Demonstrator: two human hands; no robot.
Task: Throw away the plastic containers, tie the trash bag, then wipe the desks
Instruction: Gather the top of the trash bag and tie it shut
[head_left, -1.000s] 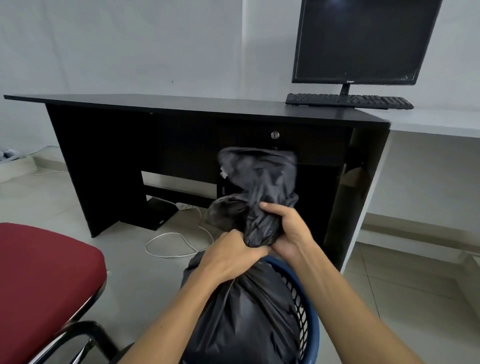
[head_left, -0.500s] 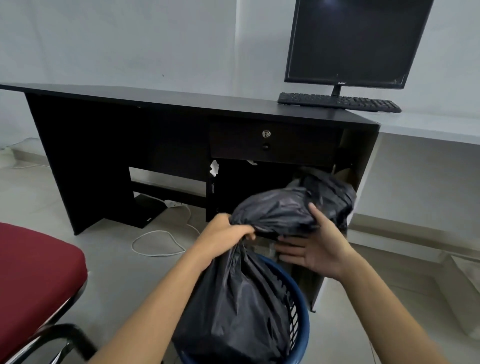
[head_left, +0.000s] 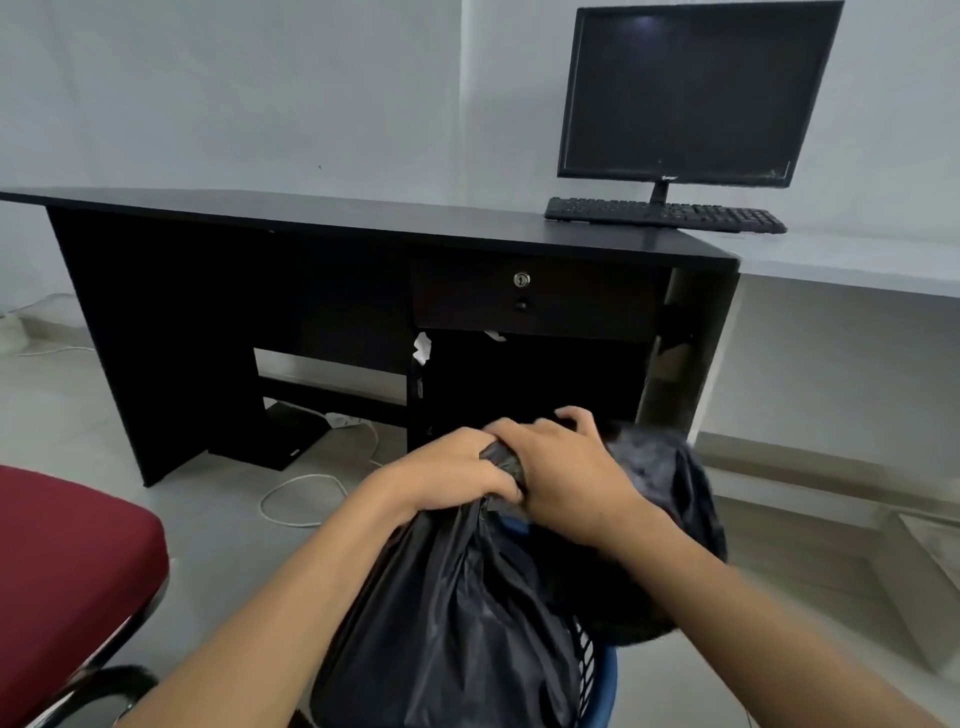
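Note:
A black trash bag (head_left: 457, 613) stands in a blue bin (head_left: 597, 680) at the bottom centre. My left hand (head_left: 447, 475) is clenched around the gathered neck of the bag. My right hand (head_left: 566, 467) lies over the same neck, fingers curled, pressing the loose top of the bag (head_left: 670, 493) down to the right. The top part hangs over the bin's right side. The bag's contents are hidden. Behind them stands the black desk (head_left: 363, 218) with a locked drawer (head_left: 535, 293).
A monitor (head_left: 691, 93) and keyboard (head_left: 665, 215) sit on the desk's right end. A white counter (head_left: 852, 265) adjoins it on the right. A red chair seat (head_left: 62, 566) fills the lower left. White cable (head_left: 301, 499) lies on the floor by the desk leg.
The loose top of the bag went from upright to folded down over the right side. My right hand shifted from cradling it to covering the neck beside my left hand.

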